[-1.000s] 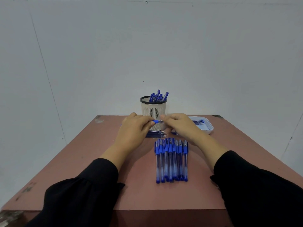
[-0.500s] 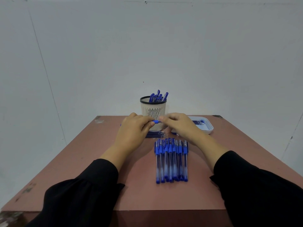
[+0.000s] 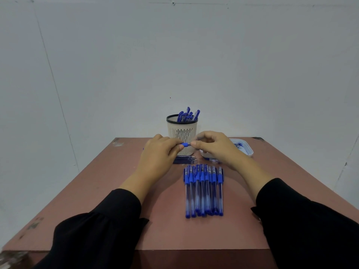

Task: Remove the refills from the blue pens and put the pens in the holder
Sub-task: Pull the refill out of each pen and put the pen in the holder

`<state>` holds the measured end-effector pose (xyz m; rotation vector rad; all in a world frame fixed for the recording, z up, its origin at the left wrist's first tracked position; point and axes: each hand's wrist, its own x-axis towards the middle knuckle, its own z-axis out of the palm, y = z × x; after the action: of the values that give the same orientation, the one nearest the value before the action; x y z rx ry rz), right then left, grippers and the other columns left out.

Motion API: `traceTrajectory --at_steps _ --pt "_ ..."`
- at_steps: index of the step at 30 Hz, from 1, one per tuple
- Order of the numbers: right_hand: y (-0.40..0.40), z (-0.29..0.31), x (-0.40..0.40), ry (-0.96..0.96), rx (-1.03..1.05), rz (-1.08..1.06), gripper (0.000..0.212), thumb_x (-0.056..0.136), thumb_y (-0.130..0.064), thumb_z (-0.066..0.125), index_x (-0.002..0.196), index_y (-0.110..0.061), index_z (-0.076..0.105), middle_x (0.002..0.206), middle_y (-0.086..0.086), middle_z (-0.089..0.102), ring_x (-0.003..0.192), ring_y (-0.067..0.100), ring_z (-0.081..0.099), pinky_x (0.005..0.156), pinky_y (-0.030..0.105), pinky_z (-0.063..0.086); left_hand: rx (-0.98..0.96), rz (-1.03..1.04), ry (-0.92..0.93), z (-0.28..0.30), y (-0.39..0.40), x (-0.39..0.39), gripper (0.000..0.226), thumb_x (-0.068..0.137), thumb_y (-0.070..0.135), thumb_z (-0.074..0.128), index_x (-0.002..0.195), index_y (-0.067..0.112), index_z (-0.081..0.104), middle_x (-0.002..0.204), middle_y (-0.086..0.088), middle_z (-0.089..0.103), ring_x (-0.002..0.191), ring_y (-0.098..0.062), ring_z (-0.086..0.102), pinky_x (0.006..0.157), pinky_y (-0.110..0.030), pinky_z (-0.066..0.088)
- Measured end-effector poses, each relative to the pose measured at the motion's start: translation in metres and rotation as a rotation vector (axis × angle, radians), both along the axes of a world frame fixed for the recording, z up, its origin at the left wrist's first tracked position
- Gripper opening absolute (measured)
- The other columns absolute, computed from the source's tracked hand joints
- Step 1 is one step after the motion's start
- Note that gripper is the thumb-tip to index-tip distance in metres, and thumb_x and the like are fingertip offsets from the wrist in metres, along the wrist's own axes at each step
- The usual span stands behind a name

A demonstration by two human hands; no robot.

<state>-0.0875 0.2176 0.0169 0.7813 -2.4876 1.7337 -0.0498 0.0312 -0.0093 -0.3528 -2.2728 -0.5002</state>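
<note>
Pen (image 3: 185, 145) — between both hands (pinched)

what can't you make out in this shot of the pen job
- Head view: most of the held pen, covered by the left hand and right hand.
- Tray contents, too small and partly behind the right hand.
- Holder base, behind the hands.
</note>
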Motion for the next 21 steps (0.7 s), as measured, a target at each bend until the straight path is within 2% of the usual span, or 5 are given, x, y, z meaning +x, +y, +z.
traceTrajectory --at_steps 2,7,10,16,21 --pt "0.002 -0.001 -0.002 0.032 0.022 -0.004 0.016 0.085 -0.027 0.071 0.091 -0.011 0.071 0.073 0.014 0.065 0.066 0.028 0.056 0.043 0.021 0.042 -0.002 -0.010 -0.008 0.000 0.001 0.001 0.022 0.095 0.033 0.051 0.106 0.027 0.068 0.082 0.009 0.067 0.078 -0.013 0.042 0.070 -0.029 0.032" --pt "0.001 -0.002 -0.005 0.017 0.050 -0.019 0.018 0.086 -0.031 0.069 0.081 -0.014 0.074 0.072 0.013 0.070 0.067 0.021 0.065 0.049 0.023 0.047 -0.020 -0.005 -0.013 -0.001 0.000 -0.001 0.023 0.095 0.035 0.051 0.107 0.028 0.069 0.086 0.010 0.069 0.078 -0.012 0.043 0.072 -0.029 0.034" --pt "0.007 0.003 -0.009 0.078 0.114 -0.113 0.022 0.091 -0.033 0.062 0.084 -0.017 0.075 0.078 -0.002 0.072 0.074 0.008 0.063 0.068 0.020 0.051 -0.024 0.037 -0.017 -0.001 -0.001 -0.002 0.024 0.095 0.036 0.050 0.106 0.027 0.068 0.088 0.009 0.069 0.078 -0.012 0.042 0.071 -0.030 0.035" --pt "0.031 0.004 -0.020 0.208 0.770 -0.374 0.006 0.080 -0.027 0.070 0.081 -0.026 0.076 0.088 -0.009 0.071 0.077 0.008 0.058 0.061 0.024 0.043 0.003 0.092 -0.019 -0.001 -0.002 -0.002 0.024 0.095 0.036 0.050 0.106 0.025 0.069 0.089 0.008 0.070 0.078 -0.013 0.040 0.069 -0.029 0.031" --pt "0.033 0.008 -0.012 0.256 0.962 -0.393 0.014 0.078 -0.041 0.073 0.088 -0.033 0.076 0.087 -0.012 0.070 0.073 0.007 0.055 0.052 0.021 0.033 0.001 0.088 -0.027 -0.002 -0.002 -0.001 0.023 0.095 0.036 0.050 0.103 0.026 0.069 0.088 0.011 0.069 0.079 -0.012 0.041 0.069 -0.028 0.031"
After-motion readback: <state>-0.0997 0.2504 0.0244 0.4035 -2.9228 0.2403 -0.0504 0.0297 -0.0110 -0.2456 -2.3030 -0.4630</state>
